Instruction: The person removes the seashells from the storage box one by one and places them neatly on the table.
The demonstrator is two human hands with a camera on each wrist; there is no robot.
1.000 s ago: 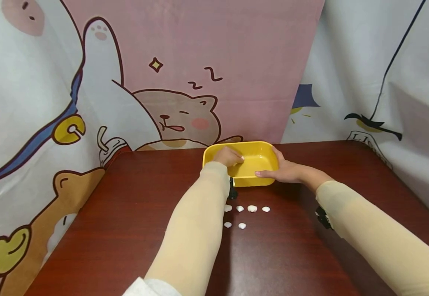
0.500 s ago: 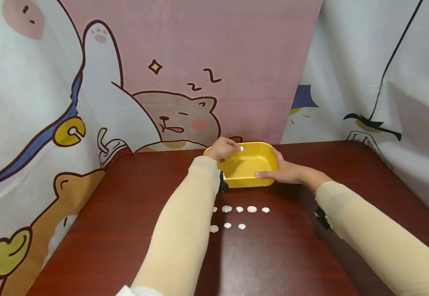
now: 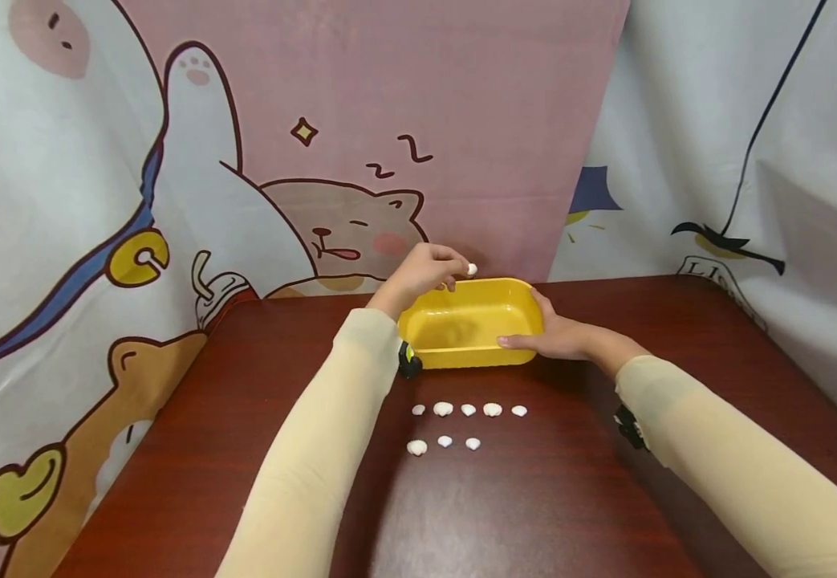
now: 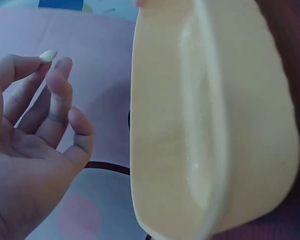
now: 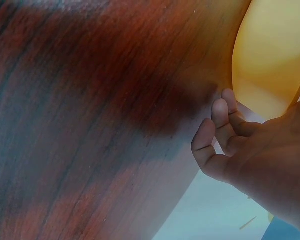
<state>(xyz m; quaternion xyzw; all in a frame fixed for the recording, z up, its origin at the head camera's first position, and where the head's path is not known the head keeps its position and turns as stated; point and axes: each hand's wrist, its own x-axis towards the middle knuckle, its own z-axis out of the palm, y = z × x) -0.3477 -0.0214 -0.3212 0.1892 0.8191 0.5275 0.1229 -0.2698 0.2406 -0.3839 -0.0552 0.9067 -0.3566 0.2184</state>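
Note:
Thumb and fingertip of my left hand (image 3: 421,274) pinch a small white seashell (image 3: 472,270) above the far rim of a yellow plastic basin (image 3: 469,358). In the left wrist view the seashell (image 4: 49,55) sits at the fingertips, apart from the basin. My right hand (image 3: 561,332) grips the basin's right end, thumb along the near rim and a finger at the far corner. The right wrist view shows its other fingers (image 5: 205,142) curled beside the basin wall. In front of the basin, white seashells (image 3: 443,409) lie on the table in two rows, the nearer one shorter.
The dark red wooden table (image 3: 548,498) reaches back to a pink and white cartoon-print cloth (image 3: 505,144) hanging close behind the basin. More cloth hangs along the left and right sides.
My left hand has risen out of the basin, up and to the left, with the seashell pinched in it. Seashells that its arm hid now show. The right hand has stayed put.

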